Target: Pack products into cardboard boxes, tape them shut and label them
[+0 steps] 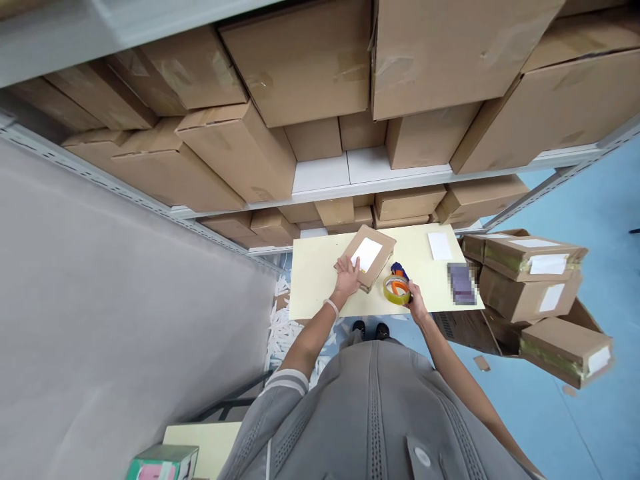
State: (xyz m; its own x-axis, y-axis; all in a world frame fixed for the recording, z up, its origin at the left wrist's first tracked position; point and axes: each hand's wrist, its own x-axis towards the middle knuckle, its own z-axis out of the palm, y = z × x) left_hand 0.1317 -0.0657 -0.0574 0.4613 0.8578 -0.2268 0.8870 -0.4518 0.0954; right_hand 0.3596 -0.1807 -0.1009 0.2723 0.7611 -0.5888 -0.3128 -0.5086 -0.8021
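A small flat cardboard box (383, 248) with a white label (367, 253) on its top lies on the pale yellow table (315, 293). My left hand (347, 275) rests on the box's near left part, fingers spread, some touching the label. Just right of the box, my right hand (416, 299) is closed on a tape dispenser (399, 270), blue and orange, carrying a roll of yellowish clear tape (395, 295). The dispenser is close to the box; whether they touch I cannot tell.
A white paper (440, 246) and a blurred dark item (463, 284) lie on the table's right side. Shelves ahead hold many cardboard boxes (310, 60). Labelled, taped boxes (535, 257) are piled at right on the blue floor. Paper strips (283, 333) litter the floor left.
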